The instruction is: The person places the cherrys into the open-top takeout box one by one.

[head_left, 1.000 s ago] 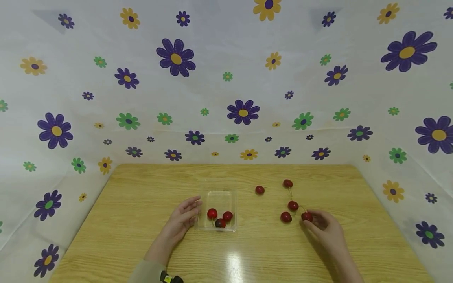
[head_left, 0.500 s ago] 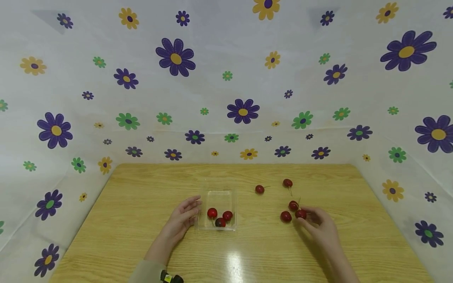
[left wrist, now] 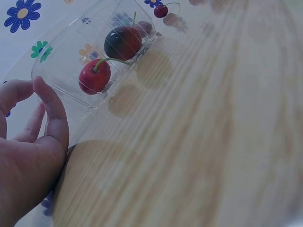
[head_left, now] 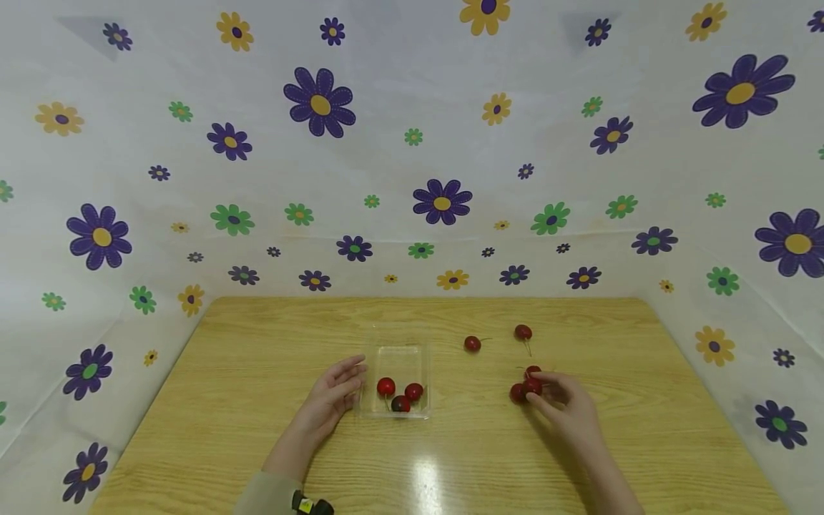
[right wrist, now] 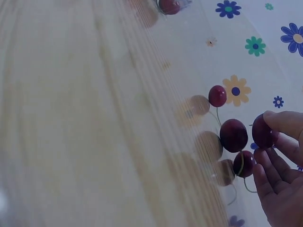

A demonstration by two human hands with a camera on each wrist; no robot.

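A clear plastic box (head_left: 399,361) sits left of centre on the table, holding a bright red cherry (head_left: 385,386), a dark-and-red cherry (head_left: 400,404) and a deep red cherry (head_left: 414,391). My left hand (head_left: 331,397) rests beside its left wall, fingertips touching it; in the left wrist view a fingertip (left wrist: 41,84) meets the box's edge. Thumb and fingers of my right hand (head_left: 568,413) pinch a dark red cherry (right wrist: 264,132) slightly above the table. Close by lie two cherries, one to its left (head_left: 518,393) and one behind (head_left: 533,372), partly hidden.
Farther back on the wooden table (head_left: 290,322) lie a cherry with its stem pointing right (head_left: 473,344) and another with its stem toward me (head_left: 523,332). A white flower-patterned sheet (head_left: 386,164) surrounds the table at the back and sides.
My right hand has carried the pinched cherry leftward, from the right of the group to just beside the two nearby cherries. My left hand and the box have stayed put.
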